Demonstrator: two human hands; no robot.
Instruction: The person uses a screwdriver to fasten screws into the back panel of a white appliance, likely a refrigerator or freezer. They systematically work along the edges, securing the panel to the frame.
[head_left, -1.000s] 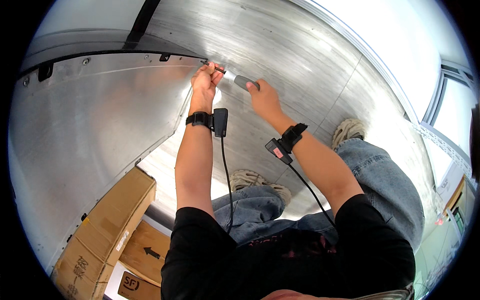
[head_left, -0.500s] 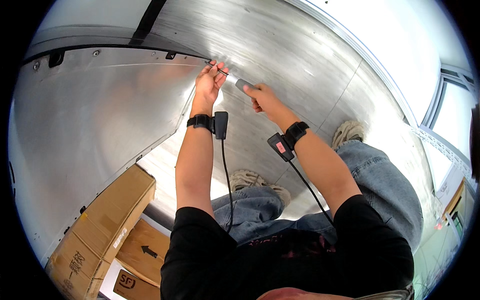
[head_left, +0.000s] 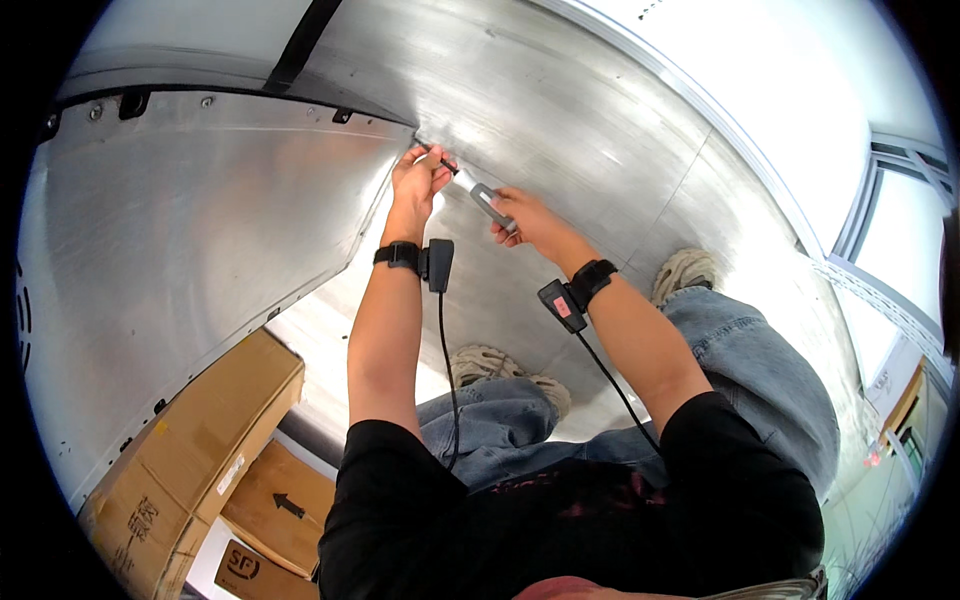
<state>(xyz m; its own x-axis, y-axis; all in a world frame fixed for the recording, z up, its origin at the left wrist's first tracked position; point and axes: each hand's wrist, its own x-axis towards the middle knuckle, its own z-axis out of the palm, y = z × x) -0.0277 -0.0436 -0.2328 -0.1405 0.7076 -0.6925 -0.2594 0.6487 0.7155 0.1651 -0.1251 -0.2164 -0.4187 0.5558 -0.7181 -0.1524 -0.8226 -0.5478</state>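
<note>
Near the far right corner of a large silver metal panel [head_left: 220,220], my left hand [head_left: 415,185] is pinching a thin dark rod [head_left: 450,167]. One end of the rod points at the panel's corner. My right hand [head_left: 530,222] is wrapped round a slim grey-handled tool [head_left: 484,198] that looks like a screwdriver. Its front is bright and lines up with the near end of the rod. Glare hides whether tool and rod are joined. Small screws [head_left: 208,102] and black clips [head_left: 342,116] sit along the panel's far edge.
Cardboard boxes [head_left: 195,440] stand at the lower left, against the panel. Pale grey floor [head_left: 590,140] lies beyond my hands, bounded by a white sill at the upper right. Dark cables [head_left: 447,370] run from straps on my wrists. My shoes [head_left: 685,272] rest on the floor.
Both hands have moved slightly nearer to me, with the rod and grey tool still held. The right hand has turned, so more of the tool's handle shows.
</note>
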